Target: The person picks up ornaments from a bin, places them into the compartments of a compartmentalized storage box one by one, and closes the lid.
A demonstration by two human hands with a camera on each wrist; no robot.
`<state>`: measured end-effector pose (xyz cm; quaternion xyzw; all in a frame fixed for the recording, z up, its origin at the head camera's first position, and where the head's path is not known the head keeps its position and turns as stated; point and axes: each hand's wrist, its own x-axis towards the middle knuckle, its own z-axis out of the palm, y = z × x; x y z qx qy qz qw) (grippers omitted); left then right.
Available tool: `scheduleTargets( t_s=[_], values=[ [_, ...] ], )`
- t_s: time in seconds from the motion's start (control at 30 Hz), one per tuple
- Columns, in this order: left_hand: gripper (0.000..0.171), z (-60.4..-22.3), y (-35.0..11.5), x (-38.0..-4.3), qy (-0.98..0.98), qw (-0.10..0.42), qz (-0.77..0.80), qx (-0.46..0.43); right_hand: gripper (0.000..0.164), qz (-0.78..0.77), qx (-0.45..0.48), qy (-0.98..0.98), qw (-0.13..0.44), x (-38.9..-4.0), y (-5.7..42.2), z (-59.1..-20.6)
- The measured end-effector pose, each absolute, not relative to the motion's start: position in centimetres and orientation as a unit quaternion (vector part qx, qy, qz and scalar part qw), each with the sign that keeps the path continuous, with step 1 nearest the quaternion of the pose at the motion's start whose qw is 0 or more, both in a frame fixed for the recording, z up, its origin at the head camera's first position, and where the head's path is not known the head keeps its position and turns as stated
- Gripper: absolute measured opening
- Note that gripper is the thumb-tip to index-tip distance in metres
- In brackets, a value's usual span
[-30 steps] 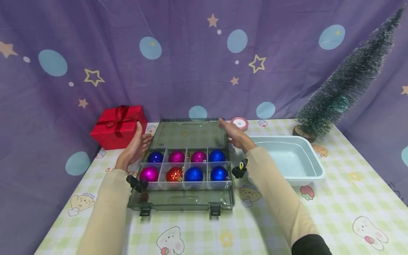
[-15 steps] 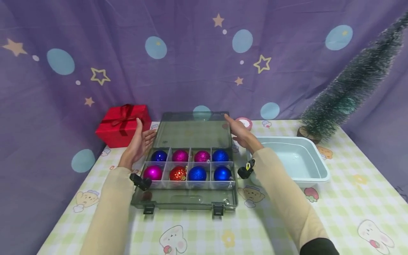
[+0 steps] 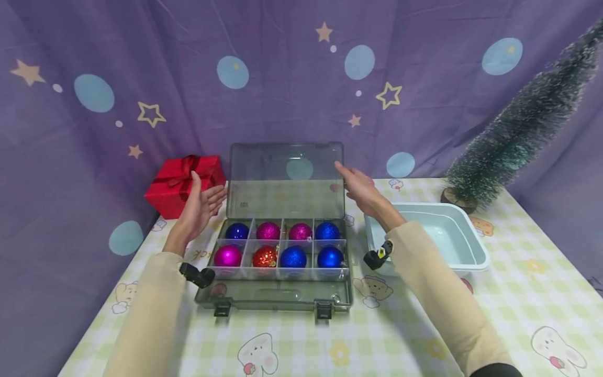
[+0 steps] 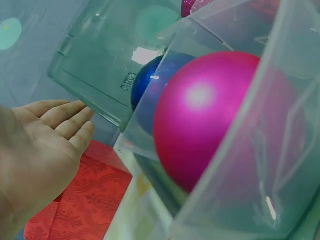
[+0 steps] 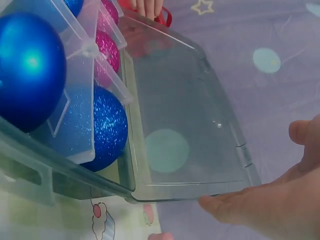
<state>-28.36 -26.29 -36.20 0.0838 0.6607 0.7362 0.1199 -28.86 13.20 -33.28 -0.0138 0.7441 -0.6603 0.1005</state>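
A clear grey plastic storage box (image 3: 278,293) lies on the cloth with its lid (image 3: 282,196) raised steeply at the back. Its divided compartments hold several baubles: a shiny magenta bauble (image 3: 227,255), a red sequined bauble (image 3: 265,256), blue ones (image 3: 330,256) and glittery pink ones (image 3: 300,231). My left hand (image 3: 198,212), fingers straight and palm facing the box, is at the lid's left edge; fingertips come very close to it in the left wrist view. At the lid's right edge my right hand (image 3: 365,193) has straight fingers, the fingertips seeming to touch it.
A red gift box (image 3: 186,186) with a ribbon stands back left. To the right are a pale blue plastic basin (image 3: 440,235) and a small frosted Christmas tree (image 3: 513,136) on a wooden base. Behind hangs a purple curtain (image 3: 282,110). A pink roll is mostly hidden behind my right hand.
The lid has swung up from lying low at the back to nearly upright. My right hand has risen along its edge; the left has shifted slightly. The view has turned a little left.
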Motion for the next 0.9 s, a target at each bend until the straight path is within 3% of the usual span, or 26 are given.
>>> scheduleTargets(
  t_s=[0.43, 0.9],
  values=[
    [0.108, -35.0, -27.6, -25.9, 0.688, 0.103, 0.709, 0.118, 0.075, -0.678, -0.080, 0.729, 0.055, -25.5, 14.0, -33.0],
    [0.103, -33.2, -28.3, -23.2, 0.778, 0.109, 0.595, 0.168, 0.072, -0.566, -0.158, 0.808, -0.034, -21.4, 14.0, -34.1]
  ],
)
